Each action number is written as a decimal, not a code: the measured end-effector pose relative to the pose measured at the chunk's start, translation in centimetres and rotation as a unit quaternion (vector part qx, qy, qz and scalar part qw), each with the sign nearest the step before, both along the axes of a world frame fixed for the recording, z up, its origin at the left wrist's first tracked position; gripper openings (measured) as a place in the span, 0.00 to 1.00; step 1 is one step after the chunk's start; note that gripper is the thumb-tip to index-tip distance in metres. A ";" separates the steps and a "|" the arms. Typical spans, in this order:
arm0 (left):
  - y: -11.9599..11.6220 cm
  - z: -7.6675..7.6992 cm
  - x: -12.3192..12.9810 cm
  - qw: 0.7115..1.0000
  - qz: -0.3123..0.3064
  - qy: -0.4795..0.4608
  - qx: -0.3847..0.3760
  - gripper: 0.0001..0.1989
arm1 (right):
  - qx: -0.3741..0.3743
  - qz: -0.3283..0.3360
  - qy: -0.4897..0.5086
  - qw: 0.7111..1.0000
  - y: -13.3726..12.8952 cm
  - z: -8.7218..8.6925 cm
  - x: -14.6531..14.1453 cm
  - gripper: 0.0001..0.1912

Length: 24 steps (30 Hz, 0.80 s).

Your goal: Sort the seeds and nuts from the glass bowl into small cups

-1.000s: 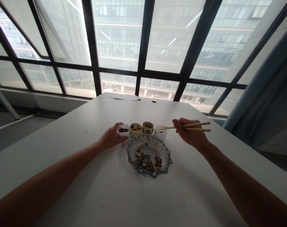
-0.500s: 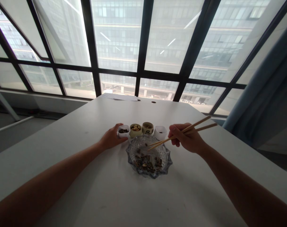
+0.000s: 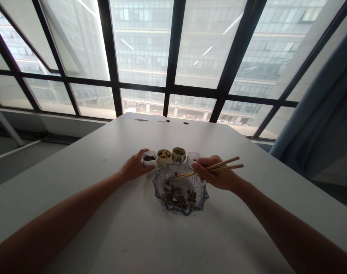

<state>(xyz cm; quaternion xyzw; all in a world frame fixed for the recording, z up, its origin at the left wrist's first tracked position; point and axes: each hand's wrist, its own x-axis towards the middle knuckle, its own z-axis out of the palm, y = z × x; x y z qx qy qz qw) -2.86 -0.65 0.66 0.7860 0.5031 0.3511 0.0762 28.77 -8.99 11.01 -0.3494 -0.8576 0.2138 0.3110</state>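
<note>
My right hand (image 3: 216, 173) is closed round a pair of wooden chopsticks (image 3: 223, 166), whose tips are close together over the inside of a scalloped glass bowl (image 3: 204, 198). Dark striped seeds (image 3: 177, 198), like sunflower seeds, lie in the bowl, most of them toward its near side. I cannot make out whether the tips pinch anything. My left hand (image 3: 135, 165) grips a small white cup (image 3: 149, 163) of dark seeds, thumb in front and fingers behind. Beside it stand a yellowish cup (image 3: 164, 161) of pale nuts and a cup with dark lettering (image 3: 179, 156).
Another white cup (image 3: 192, 156) stands at the right end of the row, partly behind my right hand. The white table (image 3: 127, 228) reaches to the windows. Papers (image 3: 144, 117) lie at its far edge, near two dark round spots. A blue curtain (image 3: 313, 118) hangs at right.
My right hand has moved left and slightly down with the chopsticks, bringing their tips a little further left over the bowl. My left hand stays on the white cup.
</note>
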 end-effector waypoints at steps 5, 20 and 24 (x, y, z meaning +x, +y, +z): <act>0.0 0.1 0.1 1.000 0.002 0.004 -0.008 0.36 | 0.019 0.031 -0.012 0.999 -0.3 -0.7 -0.9 0.24; -0.3 0.3 0.1 1.000 -0.002 -0.001 -0.010 0.36 | 0.051 -0.069 0.062 0.994 0.0 -0.5 -0.6 0.24; -0.2 0.3 0.1 1.000 -0.001 -0.001 -0.003 0.36 | 0.051 -0.068 0.053 0.995 -0.4 -0.1 -0.7 0.23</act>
